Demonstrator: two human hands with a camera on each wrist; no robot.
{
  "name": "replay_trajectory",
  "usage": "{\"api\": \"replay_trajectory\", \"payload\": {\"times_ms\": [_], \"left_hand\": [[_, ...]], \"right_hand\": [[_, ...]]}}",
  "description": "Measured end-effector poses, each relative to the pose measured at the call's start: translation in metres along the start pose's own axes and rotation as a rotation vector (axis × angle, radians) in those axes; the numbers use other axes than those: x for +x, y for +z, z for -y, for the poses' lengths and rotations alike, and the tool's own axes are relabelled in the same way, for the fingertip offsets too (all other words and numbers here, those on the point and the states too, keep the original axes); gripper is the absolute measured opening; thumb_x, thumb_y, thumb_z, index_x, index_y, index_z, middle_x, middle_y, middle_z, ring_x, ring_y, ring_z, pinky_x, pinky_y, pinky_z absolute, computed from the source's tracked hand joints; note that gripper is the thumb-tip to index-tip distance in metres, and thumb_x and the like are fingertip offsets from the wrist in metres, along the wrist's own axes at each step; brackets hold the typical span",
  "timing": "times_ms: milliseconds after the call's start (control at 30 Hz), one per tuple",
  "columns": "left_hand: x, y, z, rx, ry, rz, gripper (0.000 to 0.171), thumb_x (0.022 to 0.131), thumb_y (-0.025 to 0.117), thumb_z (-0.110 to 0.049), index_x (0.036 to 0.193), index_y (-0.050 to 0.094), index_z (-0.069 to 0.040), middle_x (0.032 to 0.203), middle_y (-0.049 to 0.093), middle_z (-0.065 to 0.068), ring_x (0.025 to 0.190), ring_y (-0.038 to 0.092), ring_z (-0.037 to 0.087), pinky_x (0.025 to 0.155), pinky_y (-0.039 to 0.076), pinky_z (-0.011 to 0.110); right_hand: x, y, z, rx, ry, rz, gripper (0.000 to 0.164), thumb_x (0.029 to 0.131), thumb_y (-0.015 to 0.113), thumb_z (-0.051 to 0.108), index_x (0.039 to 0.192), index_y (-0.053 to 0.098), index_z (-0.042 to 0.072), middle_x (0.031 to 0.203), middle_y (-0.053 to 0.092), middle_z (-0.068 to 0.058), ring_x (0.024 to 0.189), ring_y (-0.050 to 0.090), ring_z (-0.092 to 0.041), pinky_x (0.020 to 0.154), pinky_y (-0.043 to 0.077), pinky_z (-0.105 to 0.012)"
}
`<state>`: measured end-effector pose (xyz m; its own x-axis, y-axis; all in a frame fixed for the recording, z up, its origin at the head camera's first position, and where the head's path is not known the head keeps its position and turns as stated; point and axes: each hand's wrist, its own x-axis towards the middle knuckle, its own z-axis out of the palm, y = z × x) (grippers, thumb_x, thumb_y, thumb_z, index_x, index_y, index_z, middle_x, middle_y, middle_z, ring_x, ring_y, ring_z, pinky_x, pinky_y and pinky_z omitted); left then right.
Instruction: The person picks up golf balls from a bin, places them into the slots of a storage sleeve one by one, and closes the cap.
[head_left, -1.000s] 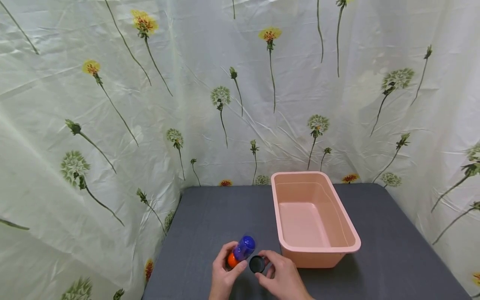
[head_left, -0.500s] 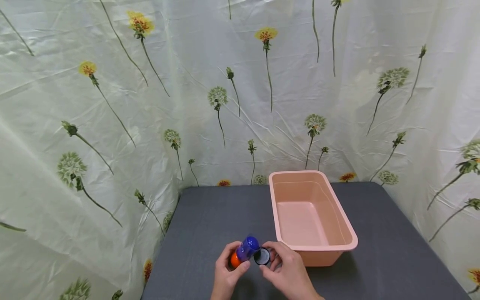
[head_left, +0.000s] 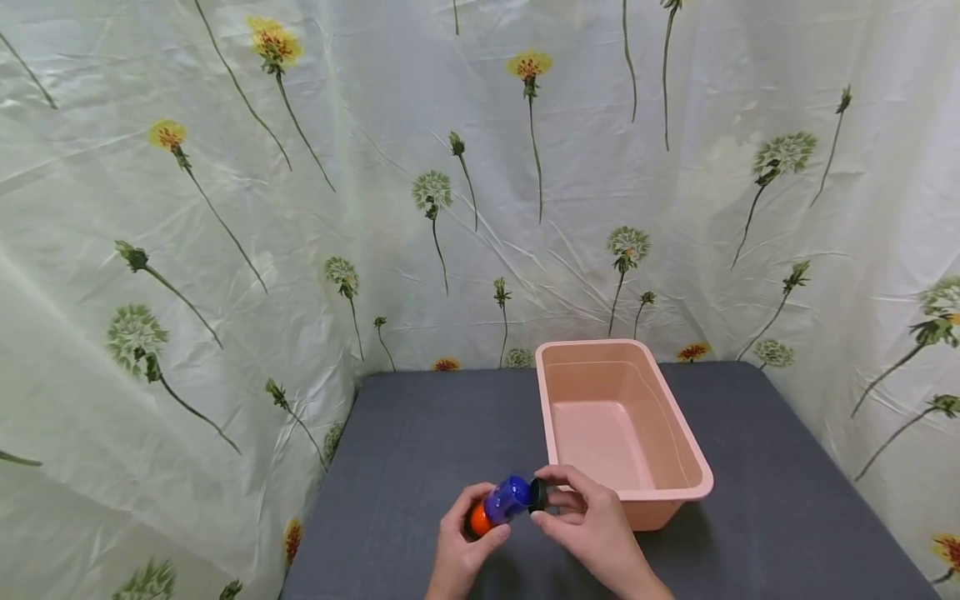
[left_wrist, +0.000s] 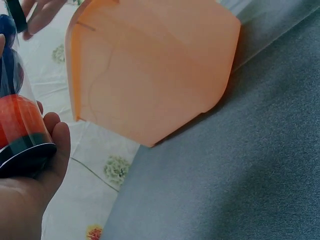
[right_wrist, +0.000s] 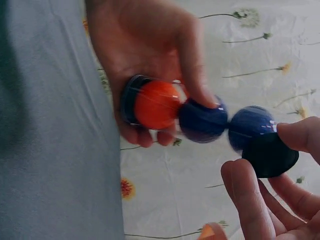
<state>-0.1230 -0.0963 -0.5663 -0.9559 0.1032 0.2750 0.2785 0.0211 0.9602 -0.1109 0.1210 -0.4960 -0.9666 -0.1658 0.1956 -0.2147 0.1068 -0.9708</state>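
My left hand (head_left: 457, 540) grips a clear plastic tube (head_left: 498, 506) tilted up to the right above the table. Inside it, in the right wrist view, sit an orange ball (right_wrist: 157, 105) and two blue balls (right_wrist: 201, 122) in a row. A black base (left_wrist: 29, 156) closes the tube's lower end, against the left palm. Between thumb and fingers my right hand (head_left: 592, 523) pinches a round black cap (right_wrist: 270, 156). The cap stands on edge at the tube's upper end, by the outermost blue ball; whether they touch I cannot tell.
A pink plastic basin (head_left: 551, 417) stands on the dark grey table (head_left: 427, 433), just beyond the right hand. Behind and beside the table hangs a white curtain (head_left: 375, 208) printed with dandelions.
The cap has turned from facing the camera to edge-on, and moved slightly up and right with the right hand. The tube has shifted right and tilted further toward the cap.
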Motion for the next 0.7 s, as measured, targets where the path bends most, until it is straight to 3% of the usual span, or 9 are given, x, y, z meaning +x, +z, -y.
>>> {"api": "replay_trajectory", "payload": {"times_ms": [167, 333, 533, 700], "left_hand": [[0.001, 0.002, 0.001, -0.007, 0.017, 0.012, 0.039, 0.086, 0.079, -0.009, 0.122, 0.065, -0.017, 0.114, 0.067, 0.004, 0.099, 0.064, 0.024, 0.086, 0.052, 0.031], [0.002, 0.003, 0.0, 0.005, -0.024, 0.05, 0.039, 0.086, 0.079, -0.012, 0.122, 0.065, -0.019, 0.115, 0.066, 0.002, 0.101, 0.064, 0.022, 0.088, 0.052, 0.031], [0.004, 0.003, 0.002, 0.009, -0.036, 0.086, 0.04, 0.086, 0.08, -0.012, 0.122, 0.065, -0.017, 0.115, 0.066, 0.004, 0.099, 0.063, 0.022, 0.087, 0.052, 0.031], [0.005, 0.003, 0.006, 0.041, -0.05, 0.113, 0.044, 0.085, 0.081, -0.015, 0.125, 0.064, -0.014, 0.116, 0.066, 0.003, 0.101, 0.062, 0.022, 0.089, 0.051, 0.03]], "right_hand": [[0.006, -0.01, 0.009, -0.002, -0.069, 0.024, 0.046, 0.082, 0.085, 0.013, 0.123, 0.066, 0.011, 0.117, 0.066, -0.01, 0.096, 0.071, -0.024, 0.078, 0.057, -0.032], [0.014, -0.021, 0.018, -0.15, -0.131, 0.105, 0.04, 0.082, 0.086, 0.022, 0.119, 0.069, 0.02, 0.106, 0.067, 0.001, 0.086, 0.07, -0.02, 0.074, 0.058, -0.029], [0.024, -0.031, 0.026, -0.313, -0.237, 0.214, 0.036, 0.085, 0.083, 0.028, 0.118, 0.07, 0.023, 0.1, 0.067, 0.003, 0.079, 0.066, -0.015, 0.069, 0.058, -0.027], [0.029, -0.036, 0.032, -0.403, -0.261, 0.268, 0.033, 0.085, 0.083, 0.028, 0.116, 0.07, 0.024, 0.096, 0.066, 0.007, 0.077, 0.064, -0.013, 0.068, 0.058, -0.028]]}}
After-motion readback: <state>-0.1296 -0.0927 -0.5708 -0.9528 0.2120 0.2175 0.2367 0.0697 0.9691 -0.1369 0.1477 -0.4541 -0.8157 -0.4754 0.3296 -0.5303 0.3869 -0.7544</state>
